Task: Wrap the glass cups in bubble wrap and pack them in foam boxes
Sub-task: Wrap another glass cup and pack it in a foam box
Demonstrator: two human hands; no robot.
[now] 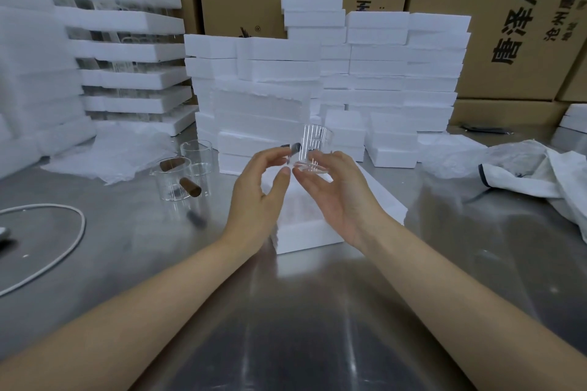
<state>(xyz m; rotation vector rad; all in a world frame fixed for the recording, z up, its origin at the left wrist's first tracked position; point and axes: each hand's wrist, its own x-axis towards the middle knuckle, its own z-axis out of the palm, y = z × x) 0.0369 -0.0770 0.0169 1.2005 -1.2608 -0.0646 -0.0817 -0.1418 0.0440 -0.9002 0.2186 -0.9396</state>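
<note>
A ribbed glass cup [313,147] with a dark handle is held up above the open foam box [309,232] in the middle of the steel table. My left hand [260,190] pinches the cup's handle side with curled fingers. My right hand [333,190] cradles the cup's base from the right, fingers curved round it. To the left stand two more glass cups [174,181] with brown handles, one behind the other [197,152]. Bubble wrap sheets [108,152] lie at the left behind them.
Stacks of white foam boxes [374,79] rise behind the hands, with foam trays [127,51] holding glassware at the far left. Cardboard cartons [495,25] line the back. A white cable [63,232] loops at left; crumpled plastic and a white sack [533,168] lie at right.
</note>
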